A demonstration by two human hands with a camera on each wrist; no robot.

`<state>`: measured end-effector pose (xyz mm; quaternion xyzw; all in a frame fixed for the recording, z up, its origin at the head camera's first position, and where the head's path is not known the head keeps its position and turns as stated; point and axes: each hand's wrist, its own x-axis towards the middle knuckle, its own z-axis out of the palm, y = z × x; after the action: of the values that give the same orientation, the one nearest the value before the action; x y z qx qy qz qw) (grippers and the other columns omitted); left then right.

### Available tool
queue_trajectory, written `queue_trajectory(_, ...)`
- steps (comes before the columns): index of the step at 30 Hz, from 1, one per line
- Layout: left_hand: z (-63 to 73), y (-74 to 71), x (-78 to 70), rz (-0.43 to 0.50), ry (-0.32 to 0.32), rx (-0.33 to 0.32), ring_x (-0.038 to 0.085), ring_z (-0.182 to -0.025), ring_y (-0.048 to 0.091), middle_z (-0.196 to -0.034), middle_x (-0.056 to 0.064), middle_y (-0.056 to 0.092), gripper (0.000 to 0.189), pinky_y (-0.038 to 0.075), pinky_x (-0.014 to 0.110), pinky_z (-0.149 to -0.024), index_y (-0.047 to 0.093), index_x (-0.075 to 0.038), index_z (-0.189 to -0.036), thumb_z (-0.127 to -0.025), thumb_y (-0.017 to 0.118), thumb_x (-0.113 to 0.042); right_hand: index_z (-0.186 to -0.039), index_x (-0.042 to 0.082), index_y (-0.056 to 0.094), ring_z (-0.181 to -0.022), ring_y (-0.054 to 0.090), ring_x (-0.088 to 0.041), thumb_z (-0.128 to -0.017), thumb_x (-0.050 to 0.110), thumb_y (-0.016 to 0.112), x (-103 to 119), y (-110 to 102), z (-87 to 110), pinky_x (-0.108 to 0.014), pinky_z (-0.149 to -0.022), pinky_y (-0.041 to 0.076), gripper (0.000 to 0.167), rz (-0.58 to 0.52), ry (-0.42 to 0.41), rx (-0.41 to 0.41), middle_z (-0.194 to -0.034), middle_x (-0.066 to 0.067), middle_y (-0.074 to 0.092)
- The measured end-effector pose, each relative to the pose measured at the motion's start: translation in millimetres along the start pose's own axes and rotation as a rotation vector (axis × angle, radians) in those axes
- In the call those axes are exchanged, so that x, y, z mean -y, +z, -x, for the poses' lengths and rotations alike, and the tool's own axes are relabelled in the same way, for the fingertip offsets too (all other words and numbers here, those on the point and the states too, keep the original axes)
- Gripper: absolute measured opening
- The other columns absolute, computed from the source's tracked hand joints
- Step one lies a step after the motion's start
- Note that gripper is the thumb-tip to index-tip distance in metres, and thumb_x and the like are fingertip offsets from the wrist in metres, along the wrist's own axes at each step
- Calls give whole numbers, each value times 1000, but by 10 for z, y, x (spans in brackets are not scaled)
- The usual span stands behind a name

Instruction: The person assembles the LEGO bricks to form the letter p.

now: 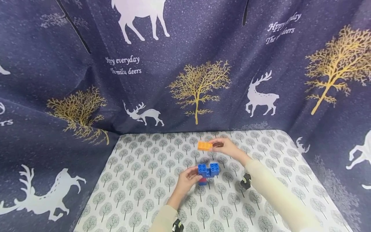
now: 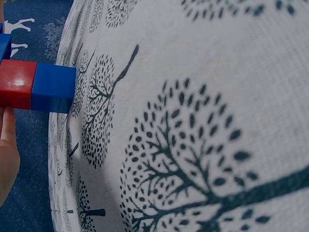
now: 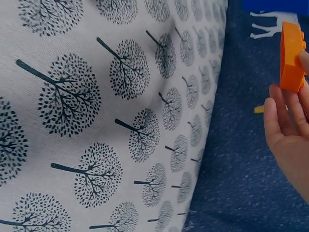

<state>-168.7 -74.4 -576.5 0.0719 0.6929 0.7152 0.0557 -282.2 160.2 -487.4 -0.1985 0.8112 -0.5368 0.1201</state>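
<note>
In the head view, my left hand (image 1: 185,178) grips a small build of toy building bricks from its left side. Two blue bricks (image 1: 214,169) sit apart at its top, joined by a lower blue piece, and a red brick (image 1: 202,180) shows beneath. The left wrist view has the red brick (image 2: 18,84) beside a blue brick (image 2: 54,89), with fingers (image 2: 8,128) touching the red one. Behind and above the build, my right hand (image 1: 227,147) pinches an orange brick (image 1: 204,146) by its right end. The orange brick (image 3: 291,58) is tilted on edge in the right wrist view.
A white cloth with grey trees (image 1: 150,183) covers the table. Dark blue curtains (image 1: 174,93) with deer and golden trees stand behind it and at both sides. Each wrist wears a small black device (image 1: 246,181).
</note>
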Motion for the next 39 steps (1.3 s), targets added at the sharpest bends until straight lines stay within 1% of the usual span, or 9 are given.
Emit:
queue_trajectory(5,-15,1,11,4,20,7,28,-117,59,-125,14,62,46,48,26,-99,59,-4,-125,-83,73,-17,-124,5,63,-104,63,-28,-85,20,74,69,7,174,-33,-86,57,43,2,-22,30,-116,-14,65)
queue_trajectory(10,-15,6,9,25,-3,-4,24,-114,60,-121,10,64,43,49,26,-99,62,-7,-122,-82,74,-15,-124,6,63,-100,65,-24,-86,17,72,93,11,318,-31,-85,57,40,-9,-69,78,-112,-13,67)
queue_trajectory(15,-6,11,-5,27,2,-9,26,-114,60,-120,11,64,43,49,27,-98,61,-6,-122,-82,74,-15,-123,7,63,-102,64,-24,-86,17,72,134,6,442,-32,-87,56,39,-34,-109,112,-115,-12,66)
queue_trajectory(21,-11,18,-12,29,-6,-9,26,-115,60,-122,12,63,43,49,26,-98,61,-6,-123,-83,74,-14,-120,9,64,-104,63,-25,-85,18,73,167,24,566,-32,-91,55,38,0,-134,130,-115,-10,64)
queue_trajectory(25,-10,21,-11,19,0,-16,25,-116,59,-123,12,63,43,49,26,-98,61,-6,-123,-83,74,-13,-120,11,65,-103,64,-24,-85,20,74,156,53,611,-35,-93,54,37,34,-145,124,-112,-6,65)
queue_trajectory(31,-17,12,-8,11,-10,-21,25,-116,59,-123,10,63,44,48,25,-99,62,-7,-122,-81,75,-17,-120,9,64,-100,64,-22,-85,17,73,185,131,636,-39,-92,55,37,69,-146,120,-113,-8,66)
queue_trajectory(33,-19,14,-3,11,-8,-18,26,-116,59,-123,11,63,44,49,26,-98,61,-6,-122,-82,75,-17,-120,7,64,-100,64,-23,-85,15,73,189,152,645,-44,-92,54,38,71,-151,119,-113,-9,65)
queue_trajectory(36,-24,11,5,12,-4,-13,26,-116,59,-124,12,63,46,49,25,-98,61,-5,-123,-81,75,-18,-119,6,64,-100,64,-23,-84,13,74,204,171,663,-48,-93,53,37,86,-174,115,-113,-10,65)
queue_trajectory(39,-24,1,0,2,3,-11,27,-117,58,-124,13,63,46,49,25,-98,60,-5,-123,-82,75,-19,-119,7,65,-99,64,-22,-83,15,75,229,188,664,-49,-93,53,37,100,-203,121,-114,-9,65)
